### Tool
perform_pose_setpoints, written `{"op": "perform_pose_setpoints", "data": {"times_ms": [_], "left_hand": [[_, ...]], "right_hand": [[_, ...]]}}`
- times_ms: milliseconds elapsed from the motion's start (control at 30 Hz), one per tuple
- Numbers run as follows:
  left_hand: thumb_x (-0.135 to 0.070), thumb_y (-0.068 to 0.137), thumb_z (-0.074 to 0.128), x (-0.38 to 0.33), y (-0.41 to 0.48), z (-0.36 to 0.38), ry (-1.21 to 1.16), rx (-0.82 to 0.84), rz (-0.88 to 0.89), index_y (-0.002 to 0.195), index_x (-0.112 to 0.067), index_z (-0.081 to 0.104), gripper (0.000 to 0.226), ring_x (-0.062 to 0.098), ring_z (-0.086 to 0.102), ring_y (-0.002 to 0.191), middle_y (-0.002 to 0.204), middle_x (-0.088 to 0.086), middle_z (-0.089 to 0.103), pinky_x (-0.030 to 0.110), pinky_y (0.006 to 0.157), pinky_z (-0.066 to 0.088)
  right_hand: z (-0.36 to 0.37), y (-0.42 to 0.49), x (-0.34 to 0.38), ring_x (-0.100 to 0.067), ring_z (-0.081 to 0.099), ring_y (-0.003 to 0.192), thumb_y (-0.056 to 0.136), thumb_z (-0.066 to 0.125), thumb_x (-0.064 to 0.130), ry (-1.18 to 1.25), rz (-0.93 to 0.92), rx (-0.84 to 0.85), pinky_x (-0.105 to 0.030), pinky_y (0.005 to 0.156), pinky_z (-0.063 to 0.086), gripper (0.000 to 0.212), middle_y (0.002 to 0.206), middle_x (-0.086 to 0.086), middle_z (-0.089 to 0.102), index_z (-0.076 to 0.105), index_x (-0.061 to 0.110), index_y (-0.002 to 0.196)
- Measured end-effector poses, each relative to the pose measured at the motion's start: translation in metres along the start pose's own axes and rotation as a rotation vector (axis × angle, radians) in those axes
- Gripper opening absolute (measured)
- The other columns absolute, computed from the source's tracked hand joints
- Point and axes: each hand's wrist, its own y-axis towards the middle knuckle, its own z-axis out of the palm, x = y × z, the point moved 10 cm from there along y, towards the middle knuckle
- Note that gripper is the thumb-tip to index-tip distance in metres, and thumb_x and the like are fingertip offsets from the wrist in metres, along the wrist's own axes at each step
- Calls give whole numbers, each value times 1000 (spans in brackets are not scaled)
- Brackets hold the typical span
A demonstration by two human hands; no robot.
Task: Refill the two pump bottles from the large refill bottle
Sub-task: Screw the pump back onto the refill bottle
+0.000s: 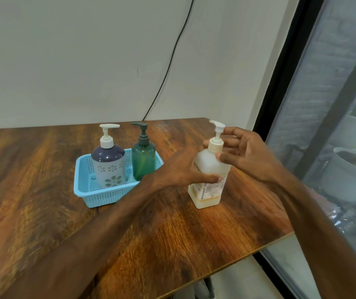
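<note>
on the right side of the wooden table [172,234] stands the large refill bottle [207,161], upright, with only a little yellow soap at the bottom. we think the step now is getting it open, so it can pour. the left hand [179,167] grips the bottle round its middle, thumb across the label in front and fingers wrapped round the far side, so the bottle sits right inside that hand. the right hand [248,156] is up at the white cap [215,146] under the pump, with the thumb on the near side and the other fingers bent round the back. it looks like a loose pinch on the cap, with one finger sticking up by the pump top. next we think the cap needs turning while the left hand keeps the bottle from spinning or tipping. the blue flower bottle [108,165] and the green bottle [143,160] stand side by side in the blue basket [80,182], just to the left, both with pumps on, not opened yet.
</note>
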Motion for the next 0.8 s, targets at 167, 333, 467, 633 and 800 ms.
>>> {"op": "perform_pose_setpoints", "data": {"times_ms": [167,333,467,633,800], "left_hand": [[-48,76,88,5,0,1,-20,-2,2,144,-26,51,81,7,66,107,123,-8,68,36,87,61],[-46,75,89,6,0,0,0,-1,-25,125,-20,62,63,5,69,97,111,-7,72,35,81,61],[-41,77,89,2,-1,0,-11,3,-20,119,-21,63,54,3,68,94,107,-10,70,27,78,60],[-39,79,88,-3,-3,-1,-41,1,22,133,-33,53,65,-9,63,96,107,-20,64,16,77,57],[-39,76,90,0,-1,-1,-17,-10,6,118,-28,58,53,-17,61,86,98,-22,64,8,69,50]], "right_hand": [[-15,-1,18,-9,71,93,67,91,37,-33,-104,-281,-23,82,60,59,103,2,73,68,16,117],[-13,0,15,-15,74,100,81,82,5,79,-120,-185,-34,92,60,47,107,-5,77,64,8,125],[-3,0,17,-15,69,114,81,79,-3,97,-83,0,-30,97,57,62,125,-5,71,53,10,136],[-10,-1,19,-10,72,92,70,91,28,-54,-122,-297,-25,81,61,57,102,2,73,66,16,120],[3,4,13,-18,71,114,86,70,-10,125,-69,58,-38,96,58,55,121,-7,73,52,4,136]]}}
